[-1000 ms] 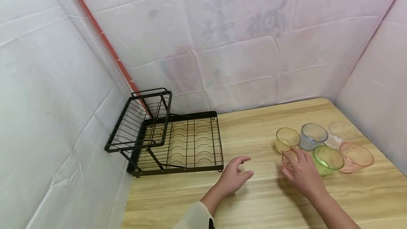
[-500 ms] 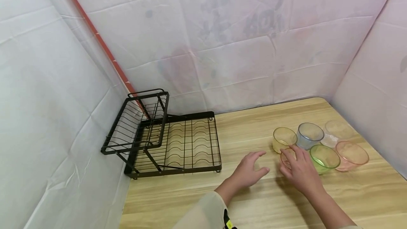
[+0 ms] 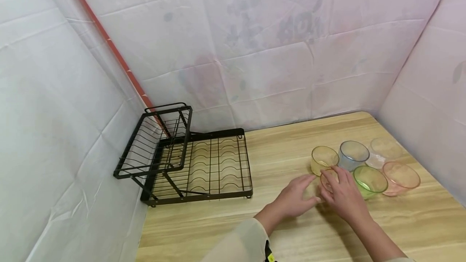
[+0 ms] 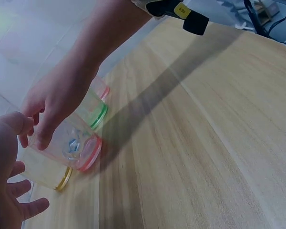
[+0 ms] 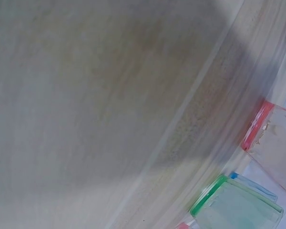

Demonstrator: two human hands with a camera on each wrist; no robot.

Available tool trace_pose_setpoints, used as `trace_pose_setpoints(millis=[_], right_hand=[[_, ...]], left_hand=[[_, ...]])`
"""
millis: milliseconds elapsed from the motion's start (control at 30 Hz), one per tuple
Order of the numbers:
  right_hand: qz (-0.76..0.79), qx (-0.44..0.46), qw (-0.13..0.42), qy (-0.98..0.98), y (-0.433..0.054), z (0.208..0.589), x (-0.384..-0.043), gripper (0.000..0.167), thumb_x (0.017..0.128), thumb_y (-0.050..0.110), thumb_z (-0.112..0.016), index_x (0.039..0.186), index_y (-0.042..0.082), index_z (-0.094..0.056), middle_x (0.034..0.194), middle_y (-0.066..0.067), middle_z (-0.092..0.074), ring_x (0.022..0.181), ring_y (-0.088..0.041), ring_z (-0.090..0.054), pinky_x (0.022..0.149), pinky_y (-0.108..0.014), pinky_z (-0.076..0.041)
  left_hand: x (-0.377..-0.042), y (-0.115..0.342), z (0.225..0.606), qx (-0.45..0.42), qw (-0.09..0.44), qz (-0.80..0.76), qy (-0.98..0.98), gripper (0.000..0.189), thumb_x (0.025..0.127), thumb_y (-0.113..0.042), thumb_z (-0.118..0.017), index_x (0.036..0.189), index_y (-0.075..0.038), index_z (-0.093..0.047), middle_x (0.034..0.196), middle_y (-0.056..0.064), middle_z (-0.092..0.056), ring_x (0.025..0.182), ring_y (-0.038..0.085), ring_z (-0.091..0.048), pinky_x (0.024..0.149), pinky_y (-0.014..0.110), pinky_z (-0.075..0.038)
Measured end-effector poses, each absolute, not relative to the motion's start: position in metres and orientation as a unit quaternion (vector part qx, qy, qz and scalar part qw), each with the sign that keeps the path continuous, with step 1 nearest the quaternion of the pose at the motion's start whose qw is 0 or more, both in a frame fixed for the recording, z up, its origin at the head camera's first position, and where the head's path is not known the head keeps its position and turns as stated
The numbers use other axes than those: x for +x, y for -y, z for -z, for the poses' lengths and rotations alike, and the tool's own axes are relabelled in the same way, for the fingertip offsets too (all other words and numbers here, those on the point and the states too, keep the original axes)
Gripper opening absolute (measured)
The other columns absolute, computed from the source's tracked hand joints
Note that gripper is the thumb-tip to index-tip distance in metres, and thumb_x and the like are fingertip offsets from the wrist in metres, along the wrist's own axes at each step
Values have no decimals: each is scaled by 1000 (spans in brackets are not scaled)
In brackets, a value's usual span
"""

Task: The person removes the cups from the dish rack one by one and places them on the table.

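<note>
My right hand grips a clear reddish glass cup near its rim, covering much of it in the head view. In the left wrist view this cup's red base rests on the wooden table, with the right thumb and fingers about its upper part. My left hand is beside the cup's left side, fingers spread and slightly bent, holding nothing. Right behind the cup stands a yellow glass cup. A green glass cup is just to the right of my right hand.
Blue, clear and pink glass cups stand close together at the right. A black two-tier wire dish rack stands at the left. White sheeting hangs behind the wooden table.
My left hand has moved right, from near the rack to beside the reddish cup. My right hand stays on that cup. The head view has shifted slightly.
</note>
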State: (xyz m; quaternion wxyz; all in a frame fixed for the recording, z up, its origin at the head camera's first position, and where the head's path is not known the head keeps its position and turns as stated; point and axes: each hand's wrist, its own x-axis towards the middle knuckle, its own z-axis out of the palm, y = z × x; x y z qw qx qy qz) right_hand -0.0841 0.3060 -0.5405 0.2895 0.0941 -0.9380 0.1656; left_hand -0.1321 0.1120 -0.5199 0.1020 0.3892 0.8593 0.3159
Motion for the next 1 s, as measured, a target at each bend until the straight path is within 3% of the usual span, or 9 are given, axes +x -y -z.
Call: trace_pose_setpoints(millis=[133, 300, 400, 533, 700, 867, 1000], right_hand=[[-159, 87, 281, 942, -307, 541, -83, 47, 95, 40, -57, 126, 3, -59, 132, -31, -46, 121, -48, -41, 96, -57, -35], [-154, 78, 265, 949, -306, 540, -81, 50, 90, 35, -67, 128, 4, -58, 136, -31, -45, 127, -49, -37, 111, -58, -26], [-153, 88, 273, 946, -307, 541, -81, 54, 94, 45, -60, 129, 4, -58, 136, -32, -45, 128, -50, -36, 115, -59, -20], [-153, 99, 293, 939, -308, 542, -83, 66, 98, 60, -43, 128, 3, -60, 135, -33, -45, 126, -53, -38, 114, -61, -21], [-151, 99, 302, 936, -307, 543, -85, 69, 97, 64, -40, 127, 5, -61, 135, -32, -46, 124, -54, -39, 109, -64, -26], [-150, 90, 291, 941, -307, 544, -84, 64, 95, 61, -48, 127, 7, -61, 135, -30, -47, 126, -52, -39, 102, -69, -28], [-144, 85, 272, 948, -308, 543, -82, 57, 90, 50, -62, 129, 9, -58, 135, -29, -46, 126, -51, -37, 101, -68, -27]], left_hand=[[-131, -117, 520, 396, 114, -296, -862, 68, 98, -52, -51, 156, -31, -24, 161, -8, -26, 148, 11, -24, 112, 34, -38], [-128, -120, 517, 397, 119, -259, -872, 70, 97, -65, -37, 157, -33, -19, 163, -6, -21, 150, 13, -16, 113, 40, -37], [-129, -120, 515, 393, 102, -215, -888, 73, 96, -69, -29, 158, -33, -16, 164, -6, -16, 151, 15, -14, 114, 41, -35], [-134, -111, 513, 378, 69, -151, -911, 77, 93, -75, -24, 158, -36, -8, 166, -6, -3, 153, 19, -6, 116, 46, -30], [-142, -82, 509, 347, 42, -133, -927, 85, 88, -82, -25, 156, -40, 2, 164, -3, 12, 152, 26, 9, 119, 56, -16], [-147, -48, 508, 302, 17, -133, -944, 92, 84, -86, -27, 158, -35, -7, 165, -1, 12, 151, 29, 11, 117, 62, -10], [-153, -21, 508, 264, -3, -120, -957, 95, 81, -90, -18, 158, -36, -6, 166, 0, 6, 152, 30, 8, 116, 65, -11]])
